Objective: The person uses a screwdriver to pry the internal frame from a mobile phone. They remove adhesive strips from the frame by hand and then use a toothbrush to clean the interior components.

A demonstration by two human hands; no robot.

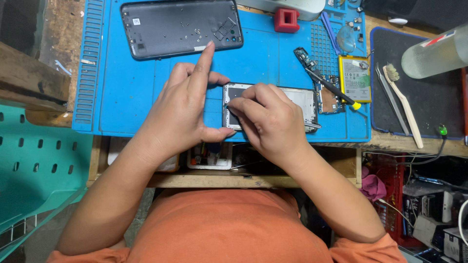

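Note:
An opened phone frame (301, 100) lies on a blue work mat (122, 92). My left hand (187, 104) clamps the frame's left end between thumb and fingers, index finger raised. My right hand (265, 122) rests over the frame's middle, fingers pinched on metal tweezers (312, 125) whose end sticks out to the right; their tip is hidden under the fingers. The dark phone back cover (180, 27) lies at the mat's far side with tiny screws on it.
Right of the frame lie a circuit board (327, 100), a screwdriver (331, 87), and a flat battery (355, 78). A dark mat (419, 97) holds a brush (404, 104) and tweezers (390, 97). A red block (286, 19) sits at the back. A teal crate (34, 170) stands left.

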